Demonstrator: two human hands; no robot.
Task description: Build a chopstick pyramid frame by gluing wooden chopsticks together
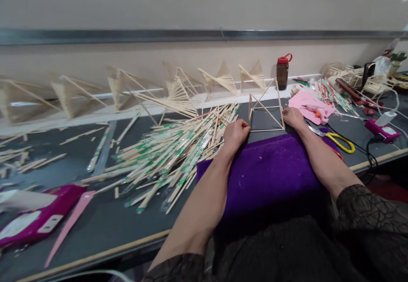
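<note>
A small open frame of thin wooden sticks (266,130) stands on the dark table, just beyond a purple cloth (270,175). My left hand (236,135) pinches its near left corner, thumb and forefinger pressed together. At the near right corner, my right hand (293,118) has its fingers closed on the same frame. Two uprights and slanting sticks rise from the base. Left of my left hand lies a big heap of wooden chopsticks (178,154), many in clear wrappers with green print. Yellow-handled scissors (339,141) lie beside my right forearm.
Several finished twisted stick models (219,80) line the wall ledge. A brown bottle with a red cap (282,73) stands behind the frame. Pink paper (310,103) lies at right. Magenta power strips (382,131) with cables sit at both sides; a pink pointed strip (70,226) lies front left.
</note>
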